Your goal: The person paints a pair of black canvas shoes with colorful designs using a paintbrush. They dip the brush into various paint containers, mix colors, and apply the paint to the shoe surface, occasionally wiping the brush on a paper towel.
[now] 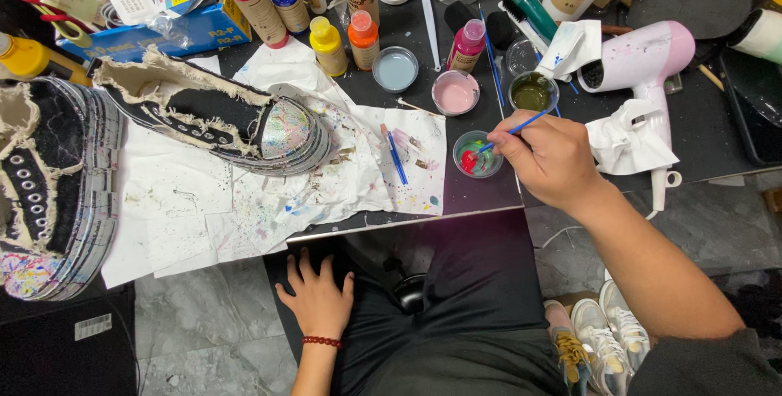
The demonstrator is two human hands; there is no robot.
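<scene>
The left hand lies flat and empty on the person's lap below the counter edge, fingers spread on dark cloth, a red bead bracelet at its wrist. The right hand is closed around a thin blue paintbrush, whose tip dips into a small clear paint cup holding red, green and blue paint, near the counter's front edge. At the far left, a black platform shoe with frayed cloth edges and a paint-speckled sole lies on white paper. Just to its right, a 2nd matching shoe lies on its side, its toe cap painted in shimmering pastel colours. A 2nd blue brush rests on spattered paper just left of the paint cup. Behind, 3 round dishes stand in a row: a pale blue dish, a pink dish and an olive-green dish. Squeeze bottles with red, blue, yellow, orange and pink caps stand further back. To the right of the right hand, a pink hair dryer lies beside a crumpled tissue.
</scene>
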